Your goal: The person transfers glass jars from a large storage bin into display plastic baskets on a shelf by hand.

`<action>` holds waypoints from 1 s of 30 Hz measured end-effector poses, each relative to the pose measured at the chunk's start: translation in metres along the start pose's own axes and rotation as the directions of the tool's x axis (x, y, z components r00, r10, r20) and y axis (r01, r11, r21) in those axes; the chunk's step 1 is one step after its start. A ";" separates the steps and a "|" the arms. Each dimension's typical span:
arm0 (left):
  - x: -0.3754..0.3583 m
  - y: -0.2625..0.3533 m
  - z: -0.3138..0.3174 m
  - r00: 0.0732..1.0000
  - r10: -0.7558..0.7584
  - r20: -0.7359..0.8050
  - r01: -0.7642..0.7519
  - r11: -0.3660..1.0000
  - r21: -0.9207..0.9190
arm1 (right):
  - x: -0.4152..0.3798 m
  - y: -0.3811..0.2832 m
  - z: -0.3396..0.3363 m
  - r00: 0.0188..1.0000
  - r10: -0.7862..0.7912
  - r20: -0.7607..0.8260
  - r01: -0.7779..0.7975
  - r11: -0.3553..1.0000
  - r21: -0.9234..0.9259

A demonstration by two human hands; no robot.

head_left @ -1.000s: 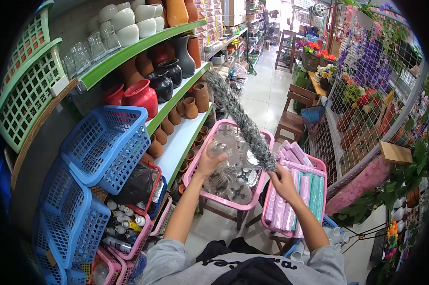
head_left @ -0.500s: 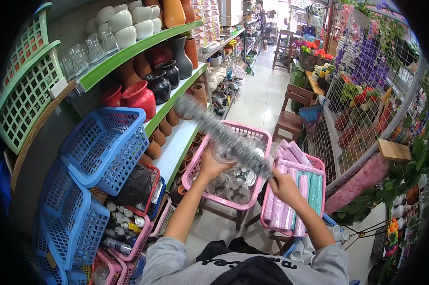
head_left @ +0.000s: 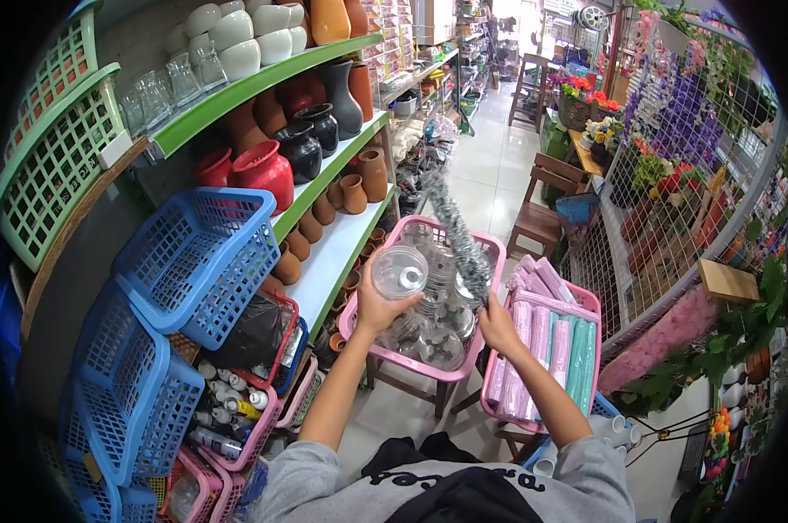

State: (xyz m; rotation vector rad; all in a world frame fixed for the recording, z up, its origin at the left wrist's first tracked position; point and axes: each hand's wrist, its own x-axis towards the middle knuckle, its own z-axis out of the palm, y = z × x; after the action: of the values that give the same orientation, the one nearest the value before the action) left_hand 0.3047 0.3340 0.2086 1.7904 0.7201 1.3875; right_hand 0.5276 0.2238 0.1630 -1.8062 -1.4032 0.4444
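My left hand (head_left: 378, 307) is wrapped round a clear round plastic container (head_left: 400, 268), held tilted above the left part of a pink basket (head_left: 417, 370). More clear plastic pieces (head_left: 440, 347) fill that basket, some with dark cut-out shapes at their centres. In my right hand (head_left: 499, 328) is the handle end of a grey fluffy duster (head_left: 454, 228). Its bristly head slants up and away over the basket, beside the container and apart from it.
A second pink basket (head_left: 593, 356) holds wrapped pink and green rolls (head_left: 577, 357). Blue baskets (head_left: 237, 270) are stacked at left, below shelves with red (head_left: 267, 179) and black vases. A wire-mesh rack (head_left: 673, 187) and a wooden chair (head_left: 540, 209) stand at right.
The duster has swung from lying across the basket to pointing up and away, clear of the container. My left hand has lifted slightly with the container, which now shows whole.
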 end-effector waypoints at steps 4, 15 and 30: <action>-0.005 0.015 -0.006 0.999 -0.038 -0.014 0.037 0.994 -0.104 | 0.000 -0.003 0.024 0.996 -0.078 0.052 0.079 0.997 -0.015; -0.008 0.026 -0.006 0.999 -0.039 0.002 0.039 0.977 -0.208 | -0.010 0.014 0.056 0.978 -0.195 0.071 0.204 0.965 -0.163; -0.019 0.015 -0.004 0.979 -0.202 -0.011 0.172 0.859 -0.482 | 0.001 -0.027 0.024 0.939 -0.339 0.060 0.344 0.918 -0.198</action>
State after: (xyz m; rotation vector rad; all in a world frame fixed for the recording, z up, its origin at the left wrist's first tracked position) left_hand 0.2963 0.3112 0.2113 1.2578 0.5064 1.3499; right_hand 0.4944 0.2359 0.1683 -1.6671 -1.7967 0.1415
